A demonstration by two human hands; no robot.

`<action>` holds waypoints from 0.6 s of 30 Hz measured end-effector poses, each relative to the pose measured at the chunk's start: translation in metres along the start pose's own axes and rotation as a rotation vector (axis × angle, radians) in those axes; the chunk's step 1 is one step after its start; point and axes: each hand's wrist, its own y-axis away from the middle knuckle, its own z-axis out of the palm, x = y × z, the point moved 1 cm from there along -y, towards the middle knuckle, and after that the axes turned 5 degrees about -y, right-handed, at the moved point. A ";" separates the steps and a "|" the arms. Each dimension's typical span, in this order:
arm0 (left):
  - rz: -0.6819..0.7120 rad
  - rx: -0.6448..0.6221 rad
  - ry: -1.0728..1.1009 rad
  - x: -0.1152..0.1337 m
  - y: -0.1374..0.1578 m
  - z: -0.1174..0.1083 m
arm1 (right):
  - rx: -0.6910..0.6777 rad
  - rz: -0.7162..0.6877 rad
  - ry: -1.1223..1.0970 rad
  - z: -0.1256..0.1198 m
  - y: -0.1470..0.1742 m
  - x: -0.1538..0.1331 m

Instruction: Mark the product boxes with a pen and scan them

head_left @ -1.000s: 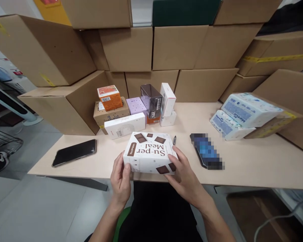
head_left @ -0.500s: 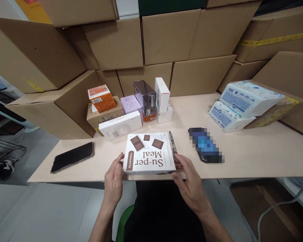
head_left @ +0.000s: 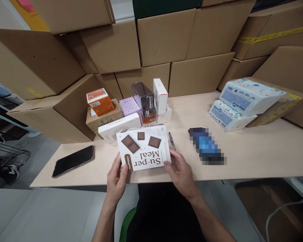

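A white box (head_left: 145, 148) printed "Su-per Meal" with chocolate squares is gripped between my two hands, its lettering upside down to me and its far edge tipped up. My left hand (head_left: 117, 178) closes on the near left corner, thumb on the printed face. On the right side, my right hand (head_left: 180, 171) holds the box with its thumb on the near right corner; the fingers behind are partly hidden. A pen (head_left: 172, 140) lies on the table just right of the box. Behind it leans a white power bank box (head_left: 118, 126).
Small boxes stand at the back, among them an orange box (head_left: 101, 102), a purple box (head_left: 130, 107) and a dark box (head_left: 144, 97). A black phone (head_left: 73, 161) lies left, a blurred-out device (head_left: 207, 146) right. Tissue packs (head_left: 247, 97) sit far right. Cardboard cartons (head_left: 166, 37) wall the table's back.
The white box has tilted up toward me, showing its far side edge. My thumbs now press on its printed face. The view has shifted slightly.
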 end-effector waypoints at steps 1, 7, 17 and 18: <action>-0.009 0.011 0.009 -0.003 0.000 0.002 | 0.004 0.002 0.005 0.001 -0.001 0.001; -0.045 0.057 0.141 -0.013 0.007 0.006 | 0.046 -0.028 0.117 -0.001 0.008 -0.003; -0.147 -0.002 0.299 -0.005 0.003 0.007 | 0.054 0.047 0.220 -0.001 0.011 0.000; -0.162 -0.020 0.317 -0.003 0.000 0.007 | 0.061 0.044 0.239 0.000 0.011 0.000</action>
